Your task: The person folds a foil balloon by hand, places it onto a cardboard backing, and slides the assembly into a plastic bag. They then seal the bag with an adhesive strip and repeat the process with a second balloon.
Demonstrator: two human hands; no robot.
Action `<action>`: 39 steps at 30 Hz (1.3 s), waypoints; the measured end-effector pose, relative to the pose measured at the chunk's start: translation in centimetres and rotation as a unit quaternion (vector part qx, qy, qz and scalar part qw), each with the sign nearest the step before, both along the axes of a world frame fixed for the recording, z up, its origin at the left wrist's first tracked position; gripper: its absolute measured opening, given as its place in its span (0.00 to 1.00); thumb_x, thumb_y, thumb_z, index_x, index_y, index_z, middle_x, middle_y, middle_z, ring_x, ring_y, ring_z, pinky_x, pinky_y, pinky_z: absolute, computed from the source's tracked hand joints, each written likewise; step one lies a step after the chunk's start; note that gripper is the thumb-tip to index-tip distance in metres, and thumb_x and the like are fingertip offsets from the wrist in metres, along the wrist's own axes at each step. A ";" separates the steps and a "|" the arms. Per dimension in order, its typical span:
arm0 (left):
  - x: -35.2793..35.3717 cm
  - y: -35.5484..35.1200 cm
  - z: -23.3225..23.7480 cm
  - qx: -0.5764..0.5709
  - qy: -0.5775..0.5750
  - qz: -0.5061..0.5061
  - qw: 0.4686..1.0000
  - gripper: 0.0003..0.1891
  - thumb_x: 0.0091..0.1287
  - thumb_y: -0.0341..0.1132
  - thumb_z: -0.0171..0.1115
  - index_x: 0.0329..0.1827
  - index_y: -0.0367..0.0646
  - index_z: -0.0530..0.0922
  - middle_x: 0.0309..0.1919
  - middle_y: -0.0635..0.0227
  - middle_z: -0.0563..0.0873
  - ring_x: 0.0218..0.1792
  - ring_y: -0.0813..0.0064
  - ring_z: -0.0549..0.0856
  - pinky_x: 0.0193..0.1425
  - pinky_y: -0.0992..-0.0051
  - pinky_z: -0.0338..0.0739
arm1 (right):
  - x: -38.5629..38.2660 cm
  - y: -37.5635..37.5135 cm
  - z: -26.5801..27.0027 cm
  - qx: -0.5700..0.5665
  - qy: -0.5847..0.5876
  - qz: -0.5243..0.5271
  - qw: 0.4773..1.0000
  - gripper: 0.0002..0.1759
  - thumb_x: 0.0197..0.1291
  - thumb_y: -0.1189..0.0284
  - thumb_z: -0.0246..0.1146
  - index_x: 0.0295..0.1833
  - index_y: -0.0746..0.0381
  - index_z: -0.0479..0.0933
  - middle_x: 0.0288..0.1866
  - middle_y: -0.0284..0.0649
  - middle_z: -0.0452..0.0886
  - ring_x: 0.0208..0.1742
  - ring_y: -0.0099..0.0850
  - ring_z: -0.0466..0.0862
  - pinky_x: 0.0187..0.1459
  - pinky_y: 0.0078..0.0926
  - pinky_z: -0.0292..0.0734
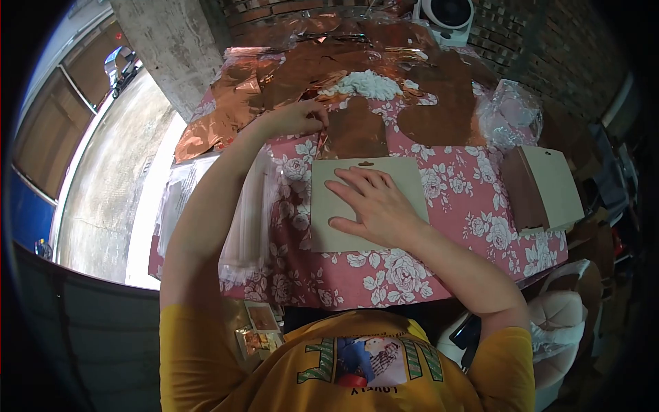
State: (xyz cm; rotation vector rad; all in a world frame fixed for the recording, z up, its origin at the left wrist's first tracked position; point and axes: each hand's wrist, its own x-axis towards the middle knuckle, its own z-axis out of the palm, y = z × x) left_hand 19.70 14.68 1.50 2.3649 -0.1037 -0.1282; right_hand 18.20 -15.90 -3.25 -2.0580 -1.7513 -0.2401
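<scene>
My right hand lies flat with its fingers spread on a beige card that has a hang slot near its far edge. Beyond the card, my left hand is closed in a pinch at the left edge of a copper-coloured foil sheet. The fingertips partly hide that edge. Just behind the sheet is a heap of small white pieces. To the left of the card, partly behind my left forearm, lie clear plastic sleeves.
More copper foil spreads over the far half of the table with the pink floral cloth. A stack of cards stands at the right, near crumpled clear plastic. A white fan is at the back.
</scene>
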 end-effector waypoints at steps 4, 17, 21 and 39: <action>0.3 -0.3 1.1 0.011 -0.029 -0.070 0.997 0.10 0.70 0.36 0.64 0.48 0.40 0.83 0.41 0.70 0.83 0.39 0.80 0.82 0.45 0.76 0.77 | 0.0 0.1 0.3 -0.011 0.002 -0.006 1.000 0.36 0.67 0.45 0.59 0.73 0.55 0.70 0.74 0.44 0.68 0.76 0.42 0.65 0.74 0.44 0.57; 1.8 -1.0 0.6 0.098 0.044 0.008 0.994 0.16 0.69 0.45 0.67 0.50 0.44 0.80 0.37 0.72 0.79 0.37 0.79 0.80 0.41 0.75 0.75 | 0.1 0.1 0.2 -0.010 0.004 0.000 1.000 0.36 0.67 0.45 0.60 0.74 0.52 0.67 0.75 0.42 0.68 0.76 0.44 0.65 0.74 0.46 0.57; 0.9 -0.8 -1.4 -0.036 -0.084 0.104 0.990 0.18 0.71 0.45 0.64 0.55 0.42 0.76 0.31 0.73 0.79 0.31 0.82 0.78 0.35 0.77 0.74 | 0.2 0.1 0.1 -0.009 0.002 0.000 1.000 0.36 0.67 0.45 0.60 0.74 0.52 0.67 0.74 0.42 0.68 0.76 0.43 0.65 0.74 0.46 0.57; -15.8 -10.5 1.9 -0.024 -0.054 0.207 0.977 0.17 0.72 0.28 0.54 0.61 0.28 0.75 0.55 0.47 0.82 0.50 0.55 0.87 0.54 0.61 0.81 | -0.9 -3.0 3.9 -0.143 0.008 0.051 0.988 0.48 0.62 0.38 0.62 0.79 0.55 0.61 0.82 0.56 0.55 0.83 0.55 0.51 0.80 0.55 0.47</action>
